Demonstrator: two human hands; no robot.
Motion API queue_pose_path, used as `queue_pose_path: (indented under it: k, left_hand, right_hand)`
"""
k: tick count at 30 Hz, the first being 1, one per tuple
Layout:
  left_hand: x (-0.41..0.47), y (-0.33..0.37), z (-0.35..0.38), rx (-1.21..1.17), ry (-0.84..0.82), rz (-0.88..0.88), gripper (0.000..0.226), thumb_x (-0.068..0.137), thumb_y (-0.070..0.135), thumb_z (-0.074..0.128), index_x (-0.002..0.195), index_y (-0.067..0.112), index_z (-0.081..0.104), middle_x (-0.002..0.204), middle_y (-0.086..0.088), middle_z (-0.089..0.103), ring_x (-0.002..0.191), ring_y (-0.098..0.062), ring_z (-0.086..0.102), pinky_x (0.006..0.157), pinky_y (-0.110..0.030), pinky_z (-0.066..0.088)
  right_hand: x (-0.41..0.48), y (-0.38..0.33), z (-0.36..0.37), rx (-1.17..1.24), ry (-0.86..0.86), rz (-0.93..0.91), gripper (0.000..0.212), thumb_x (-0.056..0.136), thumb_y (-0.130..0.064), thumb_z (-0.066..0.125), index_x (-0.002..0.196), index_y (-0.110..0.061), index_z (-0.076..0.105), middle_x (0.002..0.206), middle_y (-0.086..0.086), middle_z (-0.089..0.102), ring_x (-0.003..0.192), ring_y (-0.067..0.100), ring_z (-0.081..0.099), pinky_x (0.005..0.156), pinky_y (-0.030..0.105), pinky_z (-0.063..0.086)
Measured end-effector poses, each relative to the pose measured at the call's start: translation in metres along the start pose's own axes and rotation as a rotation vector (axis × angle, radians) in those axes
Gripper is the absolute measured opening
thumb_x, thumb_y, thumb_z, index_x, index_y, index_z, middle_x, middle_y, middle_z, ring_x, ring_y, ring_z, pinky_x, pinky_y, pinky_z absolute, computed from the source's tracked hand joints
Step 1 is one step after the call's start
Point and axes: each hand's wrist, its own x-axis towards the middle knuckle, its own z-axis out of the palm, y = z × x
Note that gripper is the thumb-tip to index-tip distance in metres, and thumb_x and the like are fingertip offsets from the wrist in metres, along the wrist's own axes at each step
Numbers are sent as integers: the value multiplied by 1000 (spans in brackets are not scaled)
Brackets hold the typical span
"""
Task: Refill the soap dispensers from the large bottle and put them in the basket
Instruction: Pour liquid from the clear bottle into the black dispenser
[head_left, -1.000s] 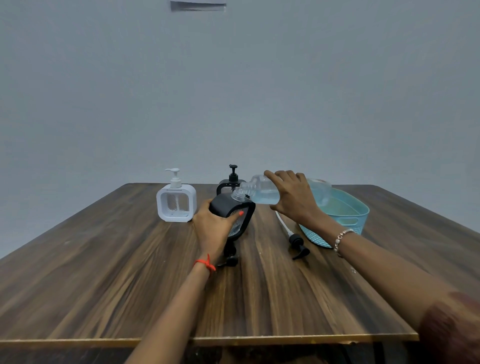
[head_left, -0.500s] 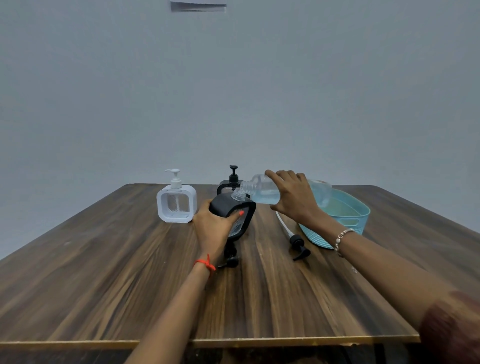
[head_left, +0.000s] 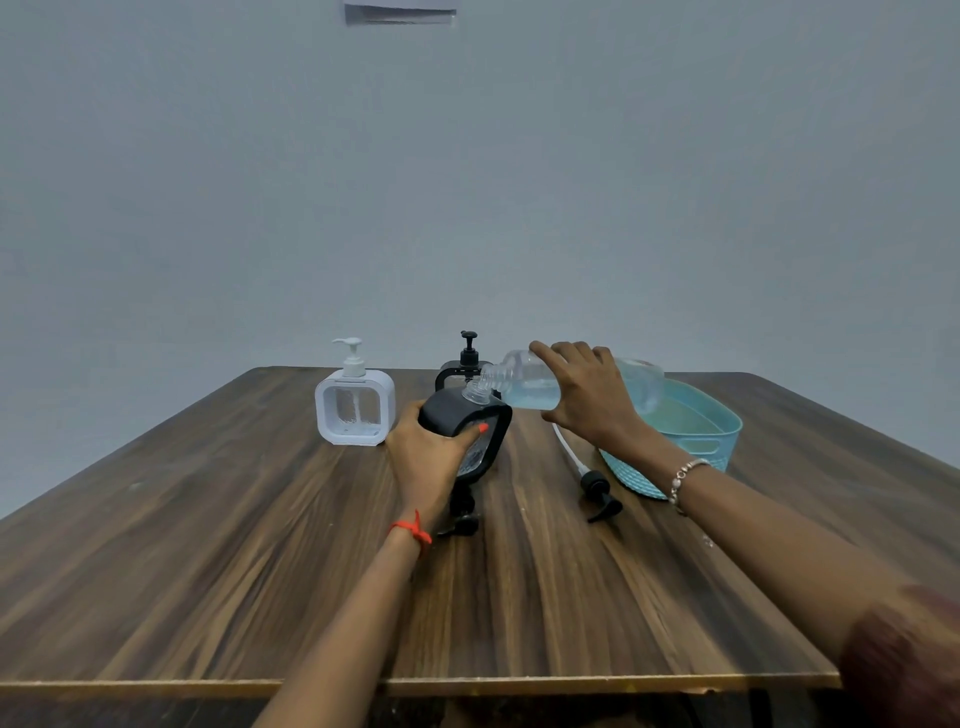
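Observation:
My left hand (head_left: 427, 457) grips a black square soap dispenser (head_left: 470, 431), pump removed, tilted above the table's middle. My right hand (head_left: 589, 400) holds the large clear bottle (head_left: 524, 382) on its side, its open neck at the dispenser's clear mouth; pale blue liquid lies in the bottle. A white square dispenser (head_left: 355, 402) with its pump stands to the left. A second black dispenser (head_left: 467, 364) with pump stands behind, partly hidden. The turquoise basket (head_left: 696, 431) sits to the right, behind my right wrist.
A loose black pump with a white tube (head_left: 597, 491) lies on the wooden table (head_left: 208, 519) between my hands. Another small black pump part (head_left: 462, 514) lies under my left hand. A plain wall rises behind the table's far edge.

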Motion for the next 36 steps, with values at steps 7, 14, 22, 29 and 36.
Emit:
queue_pose_path:
  k: [7,14,22,29,36]
  left_hand:
    - [-1,0,-4,-4,10,2,51,54,27,88,96,10,64,87,-3,67,80,-17,62,67,-25,48]
    - [1,-1,-5,-4,1,-4,51,54,27,89,94,11,63,85,-3,67,79,-18,63,68,-27,51]
    - [4,2,-9,-33,7,2,53,53,27,89,96,8,65,85,-3,67,79,-18,63,70,-29,53]
    - [14,3,-15,-94,-13,-56,54,52,28,90,97,10,66,87,-4,70,81,-18,66,71,-27,54]
    - [21,-3,-25,-125,-47,-66,53,55,22,89,99,5,66,88,-7,71,81,-18,67,68,-23,54]
  right_hand:
    - [0,-3,0,22,-24,5,73,45,-9,83,114,-5,60,94,19,66,82,38,62,75,46,46]
    - [3,-4,-1,30,-57,20,72,56,-11,79,124,-7,54,106,19,63,96,38,57,84,45,40]
    - [14,-12,-7,244,-32,120,75,62,-23,79,129,-11,48,106,13,62,96,32,56,80,38,39]
    - [22,-9,-12,875,-6,441,69,53,-19,90,111,-17,53,90,0,63,78,6,58,64,12,45]
    - [11,0,14,1242,-161,660,66,50,-18,90,108,-20,59,106,12,66,99,28,64,79,38,56]
